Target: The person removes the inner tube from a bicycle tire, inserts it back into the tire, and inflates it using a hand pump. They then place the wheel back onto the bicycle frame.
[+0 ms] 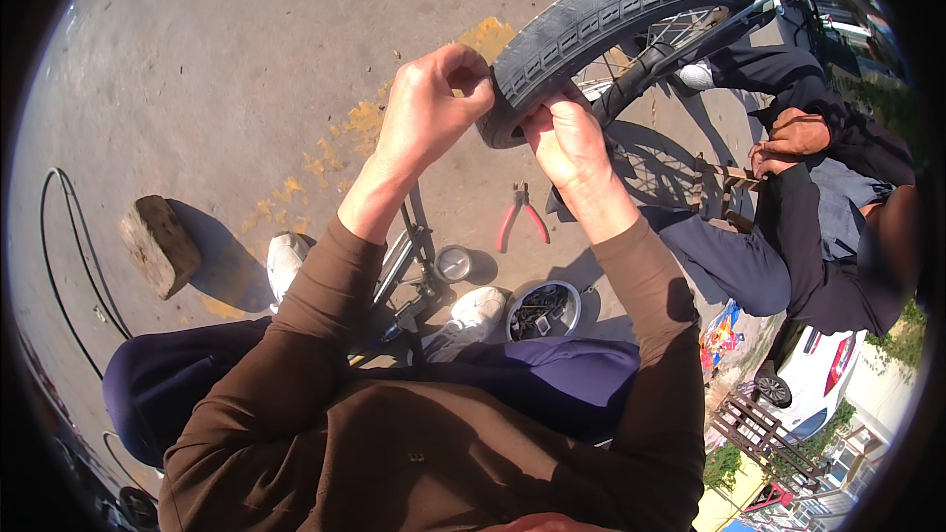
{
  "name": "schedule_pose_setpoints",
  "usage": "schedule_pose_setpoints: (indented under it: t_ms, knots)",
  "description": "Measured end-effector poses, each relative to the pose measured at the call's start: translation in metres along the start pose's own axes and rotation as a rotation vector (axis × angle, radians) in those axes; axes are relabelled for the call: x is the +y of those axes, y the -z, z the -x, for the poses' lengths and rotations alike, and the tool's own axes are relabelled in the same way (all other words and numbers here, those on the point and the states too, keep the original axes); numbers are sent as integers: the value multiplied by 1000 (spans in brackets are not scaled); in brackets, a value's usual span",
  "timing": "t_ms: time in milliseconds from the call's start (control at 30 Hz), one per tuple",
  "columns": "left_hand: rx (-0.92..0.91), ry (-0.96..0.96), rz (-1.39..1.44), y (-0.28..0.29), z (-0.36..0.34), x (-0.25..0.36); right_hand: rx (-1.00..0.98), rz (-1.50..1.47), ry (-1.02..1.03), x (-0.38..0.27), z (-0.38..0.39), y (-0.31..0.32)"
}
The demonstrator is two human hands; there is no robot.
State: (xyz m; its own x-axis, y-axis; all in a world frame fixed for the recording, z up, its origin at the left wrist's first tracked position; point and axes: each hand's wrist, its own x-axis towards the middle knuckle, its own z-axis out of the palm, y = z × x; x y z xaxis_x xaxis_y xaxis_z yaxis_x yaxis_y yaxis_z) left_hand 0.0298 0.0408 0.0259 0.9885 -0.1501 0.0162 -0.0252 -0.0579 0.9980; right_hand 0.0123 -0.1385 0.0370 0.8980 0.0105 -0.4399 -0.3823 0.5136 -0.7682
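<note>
Two hands work at one black tyre point(601, 25) on a single spoked wheel at the upper middle: the left hand point(443, 99) curls, thumb and finger drawn together at its near end, and the right hand point(569, 138) touches its inner side, though whether either grips I cannot tell. On the ground are one pair of red-handled pliers point(520, 217), one round tin point(454, 263), one bowl point(574, 323) of uncountable small parts and one rough block point(161, 246).
</note>
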Motion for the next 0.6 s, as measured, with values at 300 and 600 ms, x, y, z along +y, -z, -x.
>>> schedule_pose_setpoints:
  t_ms: [300, 600]
  knots:
    - [8, -108, -253, -3, -1, 3, 4, 9, 36, 4, 1, -4]
    - [112, -193, -217, -9, 1, -5, 18, -8, 38, 4, 2, -6]
